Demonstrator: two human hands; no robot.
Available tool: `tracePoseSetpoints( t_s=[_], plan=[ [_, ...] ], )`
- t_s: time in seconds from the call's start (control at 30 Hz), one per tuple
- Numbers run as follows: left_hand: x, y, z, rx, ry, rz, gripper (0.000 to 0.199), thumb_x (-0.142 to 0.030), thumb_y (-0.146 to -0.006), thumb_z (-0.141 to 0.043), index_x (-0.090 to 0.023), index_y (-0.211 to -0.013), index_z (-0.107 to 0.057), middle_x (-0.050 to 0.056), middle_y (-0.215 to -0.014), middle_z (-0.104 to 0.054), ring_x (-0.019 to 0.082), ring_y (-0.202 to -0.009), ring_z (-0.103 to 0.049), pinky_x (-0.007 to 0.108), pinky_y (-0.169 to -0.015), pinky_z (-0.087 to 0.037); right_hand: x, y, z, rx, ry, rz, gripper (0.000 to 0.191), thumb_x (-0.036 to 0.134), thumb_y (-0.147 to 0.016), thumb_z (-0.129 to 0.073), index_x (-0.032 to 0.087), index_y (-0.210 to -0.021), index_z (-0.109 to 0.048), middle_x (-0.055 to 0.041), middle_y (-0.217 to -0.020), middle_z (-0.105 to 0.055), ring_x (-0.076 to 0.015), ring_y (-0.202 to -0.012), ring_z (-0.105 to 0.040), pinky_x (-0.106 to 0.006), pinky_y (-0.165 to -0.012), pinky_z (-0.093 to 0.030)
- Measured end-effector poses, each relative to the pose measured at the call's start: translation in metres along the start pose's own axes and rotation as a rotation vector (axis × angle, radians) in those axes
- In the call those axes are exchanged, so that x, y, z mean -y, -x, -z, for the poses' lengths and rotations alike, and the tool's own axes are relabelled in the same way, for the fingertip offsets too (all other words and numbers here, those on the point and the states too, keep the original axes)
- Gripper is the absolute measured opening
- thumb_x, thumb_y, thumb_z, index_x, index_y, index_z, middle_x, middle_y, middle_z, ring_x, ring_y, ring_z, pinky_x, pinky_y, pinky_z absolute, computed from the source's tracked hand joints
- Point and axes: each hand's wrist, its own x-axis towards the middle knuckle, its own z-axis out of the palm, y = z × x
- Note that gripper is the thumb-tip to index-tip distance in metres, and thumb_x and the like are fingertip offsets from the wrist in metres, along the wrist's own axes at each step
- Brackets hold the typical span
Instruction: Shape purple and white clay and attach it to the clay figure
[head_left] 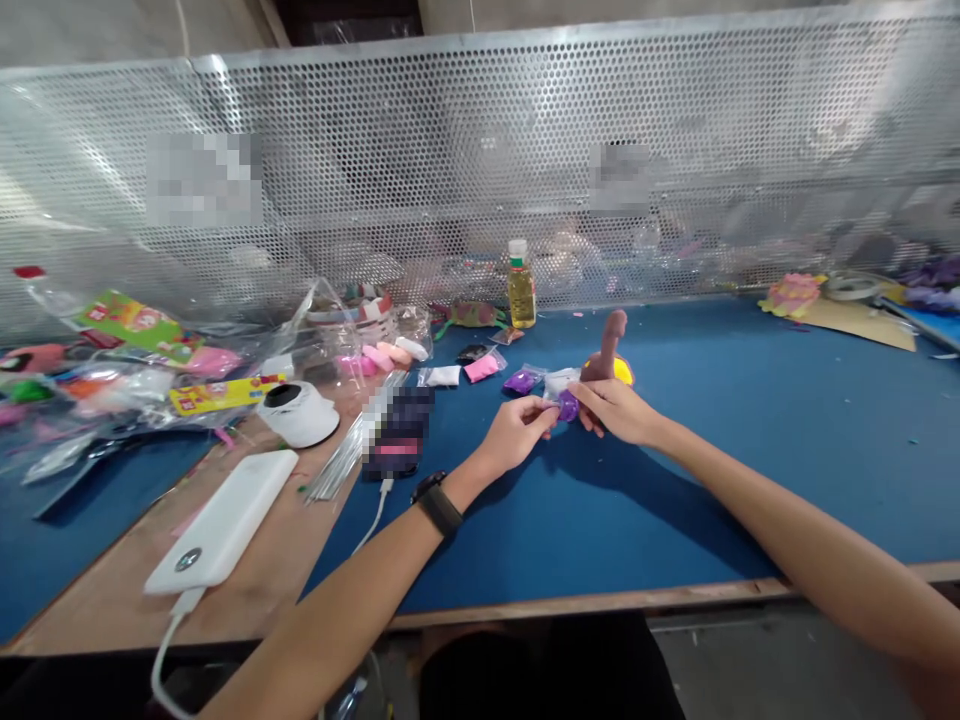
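Observation:
My left hand [517,433] pinches the near edge of a small purple lump [568,405], which looks like soft clay in clear film. From the other side my right hand [619,408] has its fingers closed on the same lump. Just behind the right hand rises a brown stalk-like piece [606,350] with a rounded top. A yellow piece with a purple rim [622,371] shows beside it, partly hidden. Close to the hands lie a whitish packet [559,381] and a purple clay packet [523,380]. Farther left are a pink packet [484,367] and a white packet [442,376].
A bottle of yellow liquid [521,290] stands by the perforated metal screen [420,150]. Leftward lie a phone [401,430] on a cable, thin metallic rods [349,450], a white power bank [225,520], a white roll [298,414] and plastic wrappers. Cardboard [855,325] lies far right on the blue mat [750,430].

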Motion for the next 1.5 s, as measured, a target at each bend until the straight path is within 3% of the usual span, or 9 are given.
tracePoseSetpoints(
  t_s=[0.17,0.3,0.47,0.7,0.83,1.0,1.13,1.33,1.5],
  plan=[
    [-0.005,0.001,0.002,0.054,0.081,0.013,0.03,-0.041,-0.078,-0.08,-0.015,-0.09,-0.069,0.004,-0.084,-0.068,0.016,-0.079,-0.063,0.026,-0.071,-0.052,0.008,0.002,0.004,-0.036,0.167,0.058,0.057,0.054,-0.107,-0.038,0.02,-0.064,-0.057,0.0008,-0.051,-0.058,-0.0112,-0.047,-0.052,-0.025,-0.056,-0.043],
    [-0.008,0.0,0.004,0.069,0.199,0.097,0.039,-0.051,-0.082,-0.076,-0.015,-0.097,-0.071,0.005,-0.094,-0.069,0.017,-0.084,-0.064,0.027,-0.072,-0.052,0.012,0.003,-0.001,-0.009,0.234,0.17,0.048,0.044,-0.106,-0.042,0.02,-0.068,-0.058,-0.0005,-0.057,-0.062,-0.0118,-0.052,-0.054,-0.025,-0.058,-0.042],
    [-0.009,0.001,0.004,0.021,0.112,0.037,0.045,-0.056,-0.078,-0.08,-0.014,-0.09,-0.073,0.003,-0.085,-0.068,0.014,-0.077,-0.059,0.027,-0.073,-0.049,0.008,0.004,-0.002,-0.06,0.25,0.256,0.027,0.038,-0.096,-0.058,0.019,-0.077,-0.058,-0.0016,-0.067,-0.065,-0.0131,-0.058,-0.055,-0.026,-0.057,-0.04],
    [-0.008,0.003,0.004,0.043,0.044,-0.016,0.037,-0.048,-0.078,-0.081,-0.013,-0.086,-0.073,0.004,-0.083,-0.07,0.014,-0.076,-0.059,0.028,-0.075,-0.046,0.011,0.004,-0.001,-0.029,0.16,0.138,0.034,0.04,-0.1,-0.053,0.02,-0.074,-0.057,-0.001,-0.064,-0.065,-0.0119,-0.052,-0.057,-0.025,-0.056,-0.044],
    [-0.008,0.002,0.003,-0.02,-0.005,-0.028,0.034,-0.047,-0.082,-0.077,-0.014,-0.088,-0.073,0.001,-0.078,-0.066,0.013,-0.072,-0.056,0.026,-0.07,-0.045,0.012,0.004,-0.002,-0.014,0.126,0.09,0.04,0.038,-0.103,-0.047,0.02,-0.07,-0.057,-0.0011,-0.062,-0.066,-0.0101,-0.048,-0.059,-0.022,-0.052,-0.048],
    [-0.011,-0.001,0.001,-0.08,0.139,0.1,0.04,-0.052,-0.085,-0.075,-0.014,-0.095,-0.07,0.003,-0.08,-0.067,0.013,-0.069,-0.062,0.027,-0.065,-0.053,0.009,0.001,-0.011,-0.039,-0.112,-0.042,0.028,0.042,-0.102,-0.049,0.02,-0.087,-0.057,-0.007,-0.089,-0.077,-0.0121,-0.054,-0.068,-0.018,-0.035,-0.048],
    [-0.01,-0.003,-0.001,-0.127,0.181,0.173,0.046,-0.059,-0.089,-0.071,-0.013,-0.084,-0.064,0.006,-0.078,-0.068,0.014,-0.067,-0.066,0.026,-0.06,-0.057,0.009,-0.001,-0.018,-0.114,-0.242,-0.125,0.019,0.038,-0.104,-0.048,0.021,-0.096,-0.053,-0.0103,-0.103,-0.079,-0.0126,-0.057,-0.071,-0.019,-0.035,-0.053],
    [-0.006,-0.003,0.001,-0.184,0.105,0.047,0.054,-0.067,-0.088,-0.067,-0.014,-0.078,-0.064,0.004,-0.071,-0.066,0.013,-0.059,-0.062,0.023,-0.051,-0.054,0.011,0.001,-0.02,-0.142,-0.295,-0.183,0.018,0.035,-0.106,-0.044,0.023,-0.094,-0.047,-0.0086,-0.099,-0.08,-0.012,-0.055,-0.071,-0.018,-0.035,-0.053],
    [-0.006,-0.003,0.002,-0.194,0.067,0.004,0.055,-0.069,-0.088,-0.065,-0.016,-0.074,-0.061,0.004,-0.068,-0.064,0.014,-0.057,-0.06,0.024,-0.048,-0.052,0.007,0.002,-0.02,-0.073,-0.294,-0.134,0.023,0.039,-0.105,-0.047,0.021,-0.089,-0.051,-0.0095,-0.103,-0.079,-0.0116,-0.058,-0.071,-0.017,-0.037,-0.054]
  ],
)
